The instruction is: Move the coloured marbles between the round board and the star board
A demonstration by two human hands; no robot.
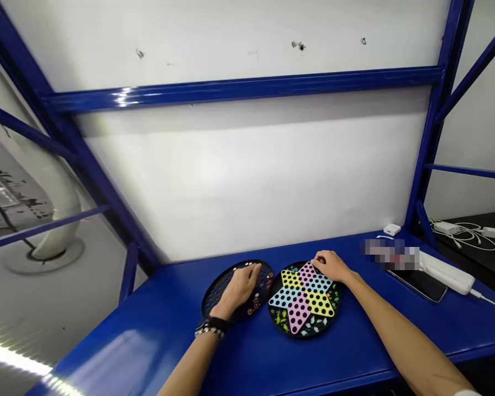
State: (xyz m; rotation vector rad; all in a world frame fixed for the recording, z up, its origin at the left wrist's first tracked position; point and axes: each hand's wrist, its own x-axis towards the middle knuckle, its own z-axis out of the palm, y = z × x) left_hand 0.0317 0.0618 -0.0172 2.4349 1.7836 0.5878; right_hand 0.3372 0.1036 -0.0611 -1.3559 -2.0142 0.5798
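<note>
My left hand [239, 289] is over a round black tray with holes [213, 301], its fingers curled down and closed. What they hold, if anything, is hidden under the hand. Small red pieces [269, 281] and a few white ones sit along that tray's rim. To its right lies a round Chinese checkers board [301, 297] with a pink, yellow and blue star. My right hand [329, 265] touches its far edge by the pink tip, fingers pinched together; anything between them is too small to see. Green, yellow and white pieces [312, 324] fill the gaps around the star.
Both boards lie on a blue table [169, 308] against a white wall panel, framed by blue metal bars [247, 91]. At the right are a phone [423, 285], a white power strip [447, 272] with a cable, and a small white box [391, 229]. Chargers [447, 227] lie on a dark surface beyond.
</note>
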